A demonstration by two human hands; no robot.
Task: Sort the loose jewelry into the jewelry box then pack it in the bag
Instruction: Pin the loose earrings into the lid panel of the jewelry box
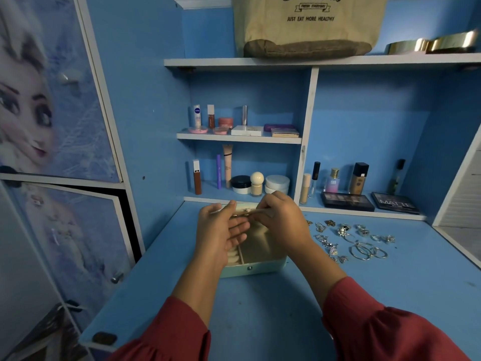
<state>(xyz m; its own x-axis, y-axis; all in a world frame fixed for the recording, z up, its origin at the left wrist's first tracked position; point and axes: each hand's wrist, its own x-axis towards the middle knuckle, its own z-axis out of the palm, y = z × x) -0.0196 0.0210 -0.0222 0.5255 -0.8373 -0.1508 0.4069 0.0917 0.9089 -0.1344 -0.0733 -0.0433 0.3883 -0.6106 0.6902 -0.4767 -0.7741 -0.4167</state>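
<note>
While my left hand (pixel 221 230) hovers flat-fingered over the open jewelry box (pixel 256 267) mid-desk, my right hand (pixel 282 221) pinches a small gold piece (pixel 240 216) above it; loose silver jewelry (pixel 354 241) lies right, bare blue desk (pixel 390 295) nearer me, tote bag (pixel 309 24) top shelf

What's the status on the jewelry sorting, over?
Both hands over open jewelry box, right pinching a small piece. Loose jewelry waiting on desk. Bag on top shelf. Nothing blocking.
</note>
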